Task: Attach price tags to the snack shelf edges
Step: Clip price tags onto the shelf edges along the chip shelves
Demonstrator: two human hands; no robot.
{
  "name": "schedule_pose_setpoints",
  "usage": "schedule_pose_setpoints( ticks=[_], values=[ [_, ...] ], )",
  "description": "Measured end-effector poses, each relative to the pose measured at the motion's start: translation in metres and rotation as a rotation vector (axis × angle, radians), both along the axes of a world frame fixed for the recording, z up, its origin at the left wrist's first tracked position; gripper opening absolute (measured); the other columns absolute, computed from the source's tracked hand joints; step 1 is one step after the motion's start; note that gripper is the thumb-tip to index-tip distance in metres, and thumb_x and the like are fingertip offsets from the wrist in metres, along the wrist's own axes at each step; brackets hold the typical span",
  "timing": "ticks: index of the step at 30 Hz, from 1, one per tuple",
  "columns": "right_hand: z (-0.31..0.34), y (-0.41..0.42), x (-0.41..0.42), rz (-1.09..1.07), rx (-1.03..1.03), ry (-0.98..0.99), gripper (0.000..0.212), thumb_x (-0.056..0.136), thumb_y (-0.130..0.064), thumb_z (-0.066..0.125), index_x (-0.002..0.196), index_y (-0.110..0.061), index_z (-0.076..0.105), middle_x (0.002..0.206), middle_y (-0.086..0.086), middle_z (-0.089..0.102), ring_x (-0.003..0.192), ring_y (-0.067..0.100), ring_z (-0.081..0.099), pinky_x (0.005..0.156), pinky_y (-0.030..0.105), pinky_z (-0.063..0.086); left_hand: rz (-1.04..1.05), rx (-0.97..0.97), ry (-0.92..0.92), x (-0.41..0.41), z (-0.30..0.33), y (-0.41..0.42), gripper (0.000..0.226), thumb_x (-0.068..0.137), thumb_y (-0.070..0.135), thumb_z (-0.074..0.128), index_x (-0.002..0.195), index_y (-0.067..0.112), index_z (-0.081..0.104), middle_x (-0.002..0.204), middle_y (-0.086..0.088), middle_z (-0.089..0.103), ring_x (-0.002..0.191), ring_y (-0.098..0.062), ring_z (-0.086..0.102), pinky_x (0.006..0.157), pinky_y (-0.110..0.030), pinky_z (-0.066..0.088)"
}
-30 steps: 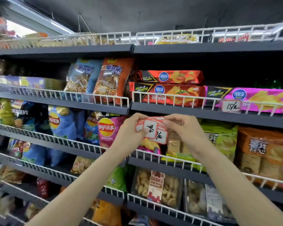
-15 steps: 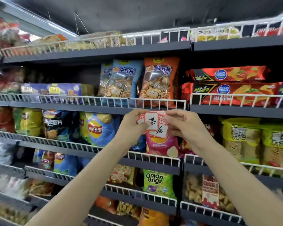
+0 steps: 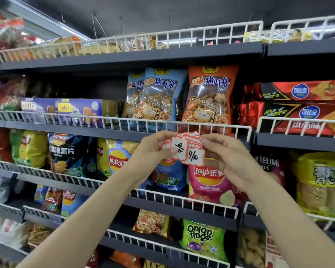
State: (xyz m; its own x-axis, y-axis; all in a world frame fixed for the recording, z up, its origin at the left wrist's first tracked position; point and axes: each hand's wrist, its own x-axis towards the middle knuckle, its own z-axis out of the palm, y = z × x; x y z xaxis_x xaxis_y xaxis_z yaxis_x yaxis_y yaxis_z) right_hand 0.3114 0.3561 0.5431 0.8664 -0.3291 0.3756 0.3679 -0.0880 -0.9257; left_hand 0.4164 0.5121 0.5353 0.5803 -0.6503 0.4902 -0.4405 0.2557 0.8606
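Two hands hold one fanned stack of price tags (image 3: 184, 149) in front of the second shelf rail (image 3: 124, 120), same as a second ago; what has changed is the view, which has swung left along the aisle. The hung tag on the rail under the pink box has gone out of frame to the right, and the cat-ear crisp bags, blue (image 3: 159, 95) and orange (image 3: 209, 95), now sit directly above the stack. My read: I have moved on to the next bay and am still sorting for the right tag, none yet separated. Left hand (image 3: 153, 151) grips the stack's left edge, fingers curled behind, thumb pressed on the front tag. Right hand (image 3: 226, 157) pinches the right side of the fan, thumb and forefinger closed on the top edge of the tags. Front tags are handwritten; the figures are too scrawled to trust. Stack hangs just below the white wire rail, not touching it as far as I can tell. Around: purple biscuit box (image 3: 66, 109) left on the same shelf, red cracker packs (image 3: 298, 105) right, pink Lay's bag (image 3: 209, 178) directly behind the stack, green onion rings bag (image 3: 201, 238) lower down. In the way: the rail's upright wires are close-set, and both hands are occupied, so one must let go to hang a tag.
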Motion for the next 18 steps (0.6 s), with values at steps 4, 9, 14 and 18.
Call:
schedule_pose_setpoints(
  ticks=[4,9,14,18],
  values=[
    [0.007,0.012,0.021,-0.173,-0.175,-0.066,0.009,0.086,-0.002,0.061,0.089,-0.009,0.067,0.08,0.009,0.073,0.072,0.017,0.071,0.063,0.026,0.059,0.126,0.014,-0.176,0.026,0.003,0.004,0.031,0.089,-0.002,0.054,0.095,0.029,0.058,0.093,0.005,0.07,0.093,-0.012,0.066,0.086,-0.031,0.055],
    [0.013,0.032,0.052,-0.435,-0.35,-0.173,0.006,0.083,-0.006,0.066,0.079,-0.011,0.066,0.077,0.006,0.07,0.071,0.015,0.07,0.06,0.024,0.058,0.093,-0.05,-0.231,0.06,0.007,0.015,0.036,0.089,-0.002,0.055,0.093,0.034,0.058,0.092,0.01,0.07,0.09,-0.006,0.065,0.084,-0.027,0.054],
    [0.005,0.065,0.075,-0.701,-0.613,-0.371,0.014,0.08,-0.011,0.07,0.089,-0.016,0.06,0.082,-0.01,0.064,0.076,0.0,0.061,0.069,0.01,0.048,0.067,-0.125,-0.171,0.09,0.009,0.024,0.037,0.088,-0.003,0.055,0.091,0.034,0.057,0.095,0.007,0.07,0.089,-0.005,0.067,0.081,-0.024,0.054],
    [-0.002,0.082,0.09,-0.742,-0.71,-0.379,0.016,0.081,-0.012,0.07,0.091,-0.02,0.06,0.084,-0.01,0.063,0.078,0.002,0.059,0.072,0.01,0.047,0.105,-0.13,-0.157,0.107,0.006,0.027,0.034,0.087,-0.004,0.055,0.096,0.029,0.058,0.104,-0.004,0.069,0.099,-0.017,0.065,0.087,-0.034,0.054]
  ],
)
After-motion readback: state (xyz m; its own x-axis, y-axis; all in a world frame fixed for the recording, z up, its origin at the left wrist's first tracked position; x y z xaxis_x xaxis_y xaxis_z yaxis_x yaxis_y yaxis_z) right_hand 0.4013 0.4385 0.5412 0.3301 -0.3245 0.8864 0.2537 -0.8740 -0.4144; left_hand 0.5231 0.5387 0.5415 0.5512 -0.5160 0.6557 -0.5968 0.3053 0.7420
